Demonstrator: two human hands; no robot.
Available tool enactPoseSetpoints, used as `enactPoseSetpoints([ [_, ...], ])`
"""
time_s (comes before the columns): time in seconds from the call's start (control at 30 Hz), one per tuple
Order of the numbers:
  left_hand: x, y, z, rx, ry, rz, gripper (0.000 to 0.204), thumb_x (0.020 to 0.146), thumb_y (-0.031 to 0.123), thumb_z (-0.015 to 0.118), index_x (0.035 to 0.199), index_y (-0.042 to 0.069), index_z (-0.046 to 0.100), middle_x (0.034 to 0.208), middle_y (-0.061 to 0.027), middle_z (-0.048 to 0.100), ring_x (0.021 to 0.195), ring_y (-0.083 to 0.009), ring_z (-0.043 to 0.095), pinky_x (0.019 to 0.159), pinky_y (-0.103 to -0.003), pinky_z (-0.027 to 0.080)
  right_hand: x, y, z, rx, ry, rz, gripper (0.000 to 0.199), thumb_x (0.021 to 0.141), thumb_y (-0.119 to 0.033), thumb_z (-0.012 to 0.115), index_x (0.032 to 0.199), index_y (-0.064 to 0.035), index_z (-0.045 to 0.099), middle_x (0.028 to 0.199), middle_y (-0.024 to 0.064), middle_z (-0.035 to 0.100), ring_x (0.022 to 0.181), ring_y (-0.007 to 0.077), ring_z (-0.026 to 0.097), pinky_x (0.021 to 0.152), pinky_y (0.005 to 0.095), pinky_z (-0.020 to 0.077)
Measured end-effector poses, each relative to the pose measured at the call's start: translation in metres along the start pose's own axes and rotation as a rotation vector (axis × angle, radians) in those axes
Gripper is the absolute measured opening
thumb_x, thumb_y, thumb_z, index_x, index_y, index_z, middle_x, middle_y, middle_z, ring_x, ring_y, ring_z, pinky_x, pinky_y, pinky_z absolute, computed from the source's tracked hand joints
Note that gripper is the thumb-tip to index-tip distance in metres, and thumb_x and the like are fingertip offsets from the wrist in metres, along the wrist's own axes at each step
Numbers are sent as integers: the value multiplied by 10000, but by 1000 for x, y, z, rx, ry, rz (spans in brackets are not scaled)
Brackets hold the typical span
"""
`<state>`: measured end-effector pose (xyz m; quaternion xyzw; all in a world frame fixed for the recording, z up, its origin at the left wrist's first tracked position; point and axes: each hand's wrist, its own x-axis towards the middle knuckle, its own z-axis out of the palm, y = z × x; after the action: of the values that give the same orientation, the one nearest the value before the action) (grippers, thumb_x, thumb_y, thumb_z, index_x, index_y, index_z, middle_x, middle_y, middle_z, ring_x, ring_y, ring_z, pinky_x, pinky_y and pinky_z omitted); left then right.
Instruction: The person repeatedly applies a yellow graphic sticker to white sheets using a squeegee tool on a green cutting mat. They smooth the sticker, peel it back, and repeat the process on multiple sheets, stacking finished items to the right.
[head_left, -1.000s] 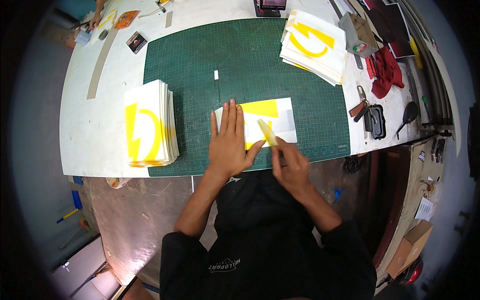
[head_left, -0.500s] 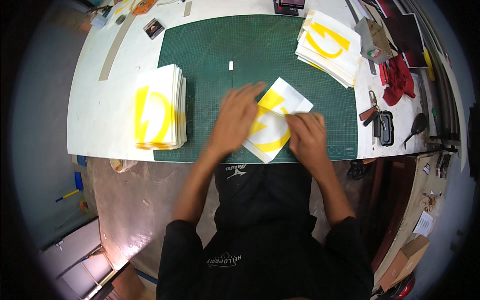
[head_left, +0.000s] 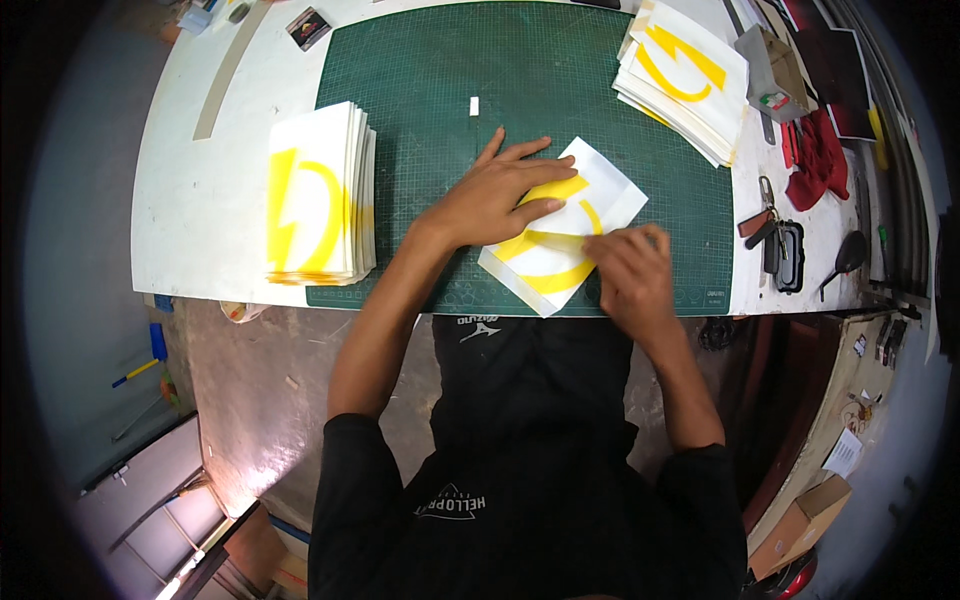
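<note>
A white sheet with yellow cut shapes (head_left: 560, 265) lies askew on the green cutting mat (head_left: 420, 70), close to the table's front edge. My left hand (head_left: 490, 200) rests over its upper left side, fingers spread and pressing down. At the sheet's right side, my right hand (head_left: 635, 275) is closed in a pinch. A thin yellow strip (head_left: 556, 240) stretches across the sheet to those fingertips, slightly raised from the surface. How firmly the fingertips grip it is partly hidden by the hand.
A stack of similar sheets (head_left: 310, 200) stands left of my hands, and another stack (head_left: 680, 80) lies at the far right. A small white piece (head_left: 474, 106) sits on the mat. Keys (head_left: 765, 225), a black case (head_left: 789, 258) and a red cloth (head_left: 822, 165) lie along the right side.
My left hand has spread out flatter over the sheet. The yellow strip now runs taut to my right hand, which has moved slightly down. The view has shifted a little.
</note>
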<state>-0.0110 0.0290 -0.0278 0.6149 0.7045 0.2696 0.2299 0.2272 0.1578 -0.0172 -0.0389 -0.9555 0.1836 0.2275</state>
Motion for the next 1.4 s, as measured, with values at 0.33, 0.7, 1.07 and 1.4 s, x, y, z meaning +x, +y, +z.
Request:
enactPoseSetpoints([
  [0.33,-36,29,5,449,262,-86,622,934,514,744,1415,125,673,1497,-190,549,1463,-416,423,1277,-652,185,-62,-37,-17,116,-19,-26,294,766,21,788,1035,-98,790,1141,59,741,1111,235,687,1044,519,451],
  [0.7,-44,31,14,242,207,-56,527,962,462,734,1427,217,688,1616,-225,444,1543,-443,351,1281,-623,213,-22,-17,-14,132,-22,9,333,783,6,811,1095,-113,801,1010,37,676,959,229,625,1006,490,422],
  [1.07,-52,21,9,240,76,-64,930,786,733,779,1565,281,551,1688,-212,329,1597,-426,246,1303,-627,114,-14,6,-4,206,44,206,304,869,22,781,1161,-59,758,941,87,700,897,254,639,909,423,436],
  [1.4,-65,35,9,393,83,-206,786,936,611,698,1620,302,466,1705,-230,277,1601,-432,222,1273,-696,93,-73,-70,18,342,227,654,312,963,-3,723,1264,67,680,961,195,761,821,261,776,737,339,613],
])
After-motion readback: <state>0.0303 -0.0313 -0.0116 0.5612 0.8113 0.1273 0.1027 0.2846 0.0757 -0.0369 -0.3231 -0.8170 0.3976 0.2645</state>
